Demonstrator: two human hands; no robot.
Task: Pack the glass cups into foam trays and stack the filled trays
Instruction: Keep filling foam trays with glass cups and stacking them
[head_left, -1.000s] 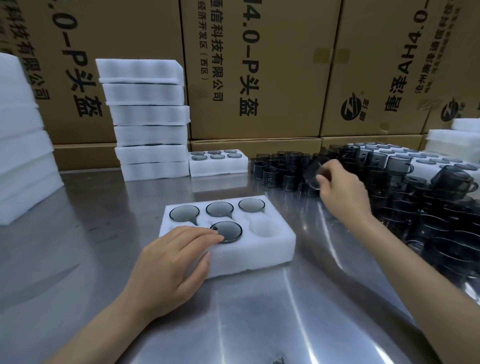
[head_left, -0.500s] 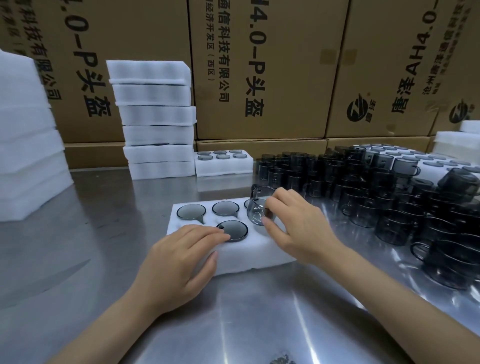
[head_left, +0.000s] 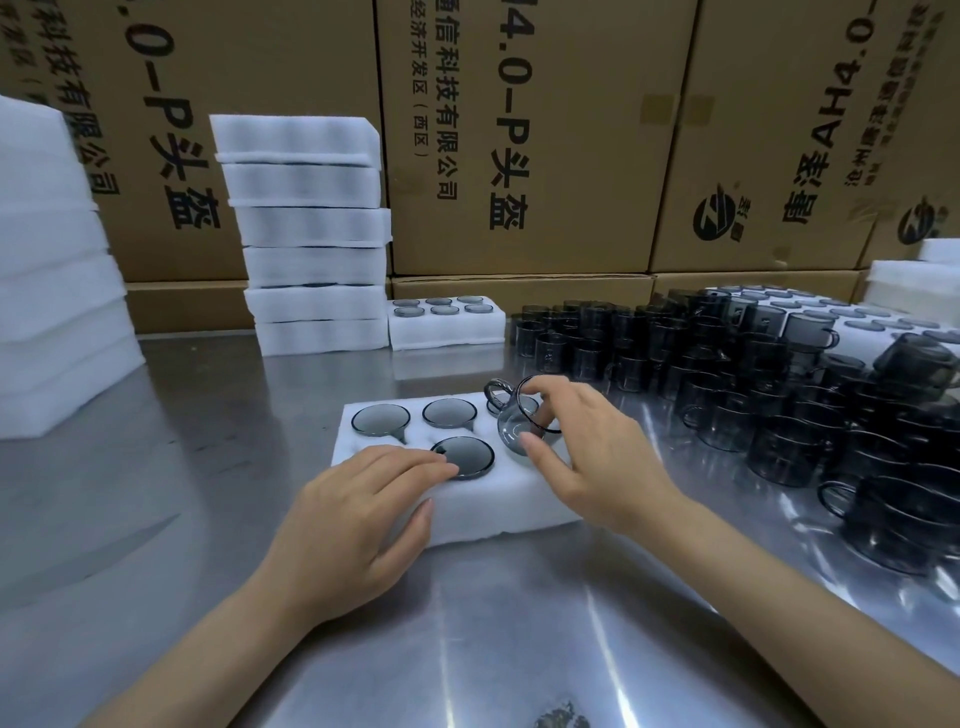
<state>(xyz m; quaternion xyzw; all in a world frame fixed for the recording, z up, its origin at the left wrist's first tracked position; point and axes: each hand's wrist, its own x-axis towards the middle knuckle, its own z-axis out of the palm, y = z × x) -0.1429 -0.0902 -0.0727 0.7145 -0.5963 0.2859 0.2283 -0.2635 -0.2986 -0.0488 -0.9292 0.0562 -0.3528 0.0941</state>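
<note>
A white foam tray (head_left: 498, 506) lies in front of me on the steel table. Several smoky glass cups sit in its wells, among them one in the front row (head_left: 462, 456) and one at the back left (head_left: 381, 419). My left hand (head_left: 358, 512) rests flat on the tray's front left, fingertips at the front cup's rim. My right hand (head_left: 587, 447) pinches a tilted glass cup (head_left: 517, 421) by its rim, handle to the left, over the tray's front right well. Loose cups (head_left: 727, 384) crowd the table to the right.
A stack of foam trays (head_left: 311, 234) stands at the back, a filled tray (head_left: 447, 325) beside it. More foam stacks (head_left: 47, 270) rise at the left and far right (head_left: 914, 286). Cardboard boxes (head_left: 530, 135) wall off the back.
My right hand took a cup from the loose pile and brought it left and down over the tray's front right well, tilting it. My left hand stayed on the tray.
</note>
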